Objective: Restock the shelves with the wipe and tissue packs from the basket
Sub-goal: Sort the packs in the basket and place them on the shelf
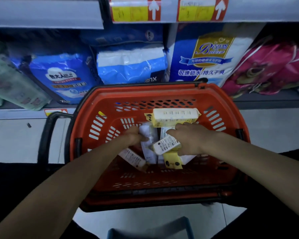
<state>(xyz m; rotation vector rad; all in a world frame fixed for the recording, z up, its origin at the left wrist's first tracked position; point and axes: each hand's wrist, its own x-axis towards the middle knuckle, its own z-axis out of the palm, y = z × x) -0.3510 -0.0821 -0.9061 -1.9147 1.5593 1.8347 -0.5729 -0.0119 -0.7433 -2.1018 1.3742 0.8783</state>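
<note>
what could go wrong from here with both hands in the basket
1. The left hand grips a white pack and the right hand a yellow-edged pack; the two lie against each other, so lifting one may drag or drop the other.
2. The shelf behind the red basket looks packed with big bags, so small packs may not fit there.

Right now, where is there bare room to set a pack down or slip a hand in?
Bare: the bottom of the red basket between the packs and its near wall, and the pale floor left of the black handle. Crowded: the basket's middle, where left hand and right hand grip packs, and the shelf behind, filled with large bags.
</note>
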